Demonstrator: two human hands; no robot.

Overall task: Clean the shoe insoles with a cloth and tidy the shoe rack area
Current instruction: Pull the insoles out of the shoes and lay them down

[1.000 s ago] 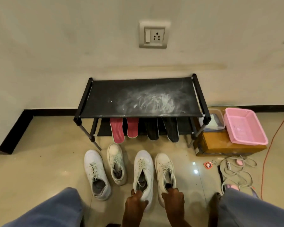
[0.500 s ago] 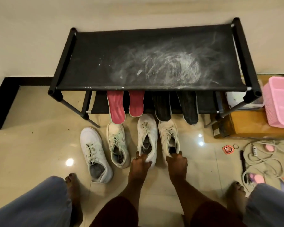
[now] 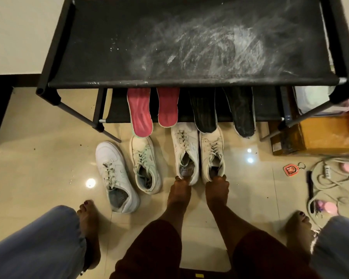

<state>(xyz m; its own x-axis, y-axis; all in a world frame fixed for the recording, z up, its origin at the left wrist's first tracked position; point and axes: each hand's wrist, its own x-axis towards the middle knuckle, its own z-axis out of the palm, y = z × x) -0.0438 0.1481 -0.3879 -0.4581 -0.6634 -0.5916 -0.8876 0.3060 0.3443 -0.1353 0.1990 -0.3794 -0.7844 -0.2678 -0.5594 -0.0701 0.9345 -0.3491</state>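
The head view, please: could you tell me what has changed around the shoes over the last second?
The left hand and right hand kept gripping the heels of one pair of shoes and slid it forward to the rack's lower shelf. The other two shoes and four insoles stayed put.

I see a tiled floor (image 3: pixel 38 174) carrying four white sneakers (image 3: pixel 115 176), a cardboard box (image 3: pixel 326 135), a coiled cable (image 3: pixel 334 184) and a keyring (image 3: pixel 290 169). The rack's top shelf (image 3: pixel 109 47) bears white dust (image 3: pixel 210 49). Its lower shelf (image 3: pixel 117 109) holds two pink insoles (image 3: pixel 140 113) and two black insoles (image 3: pixel 205 109).
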